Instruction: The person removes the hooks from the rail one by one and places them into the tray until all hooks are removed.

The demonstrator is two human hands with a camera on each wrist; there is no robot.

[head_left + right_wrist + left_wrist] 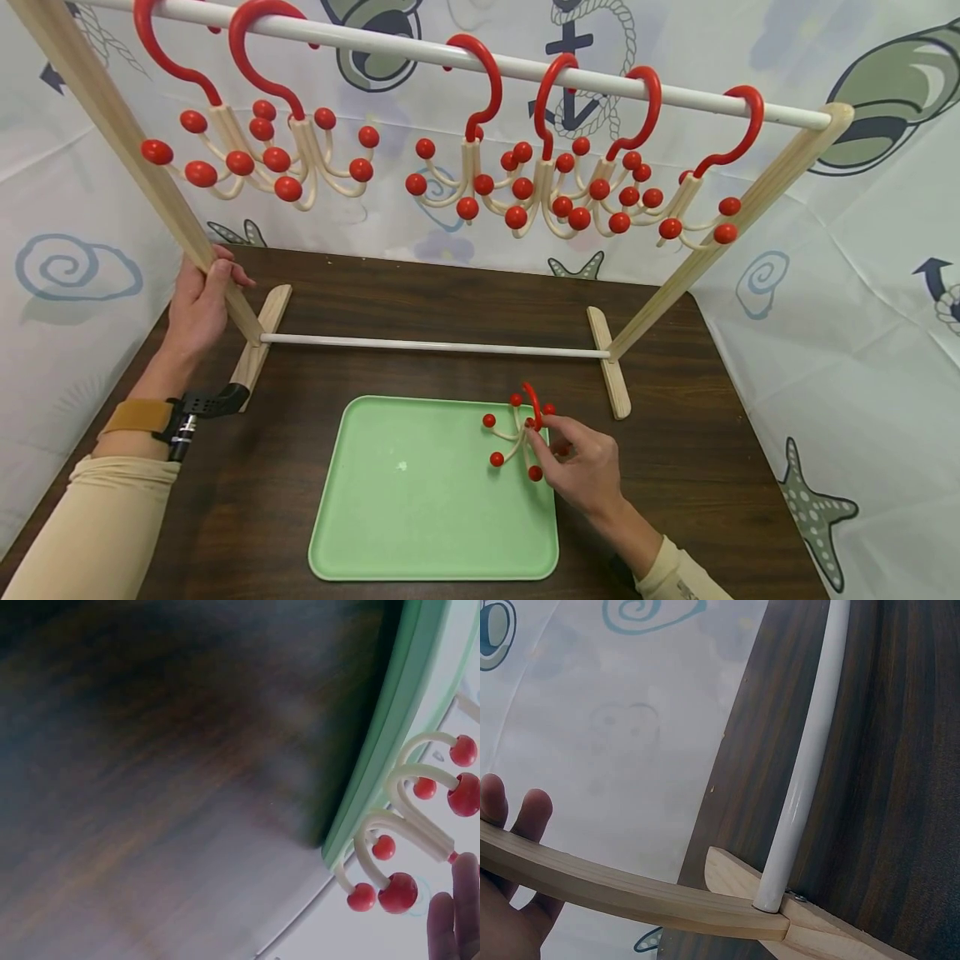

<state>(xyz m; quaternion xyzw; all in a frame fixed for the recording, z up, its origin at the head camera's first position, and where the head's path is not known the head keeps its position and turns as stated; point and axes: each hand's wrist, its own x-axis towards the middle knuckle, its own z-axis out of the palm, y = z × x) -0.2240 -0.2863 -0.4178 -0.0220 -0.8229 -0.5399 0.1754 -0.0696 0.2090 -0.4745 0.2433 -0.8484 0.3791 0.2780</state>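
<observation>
My left hand (197, 304) grips the left wooden post (161, 171) of a rack, low down near its foot. In the left wrist view, fingers (534, 812) show on one side of that post and the rest of the hand on the other. My right hand (585, 467) pinches a multi-armed hanger (520, 435) by the base of its red hook. This hanger has cream curved arms tipped with red balls, and it is over the right part of a green tray (427, 500). Whether its arms touch the tray I cannot tell.
Several similar hangers (543, 196) hang by red hooks from the rack's white top rail (420, 50). A white lower rail (435, 343) joins the two feet, and the right post (720, 242) leans outward. Printed cloth (480, 100) surrounds the dark wooden table (690, 467).
</observation>
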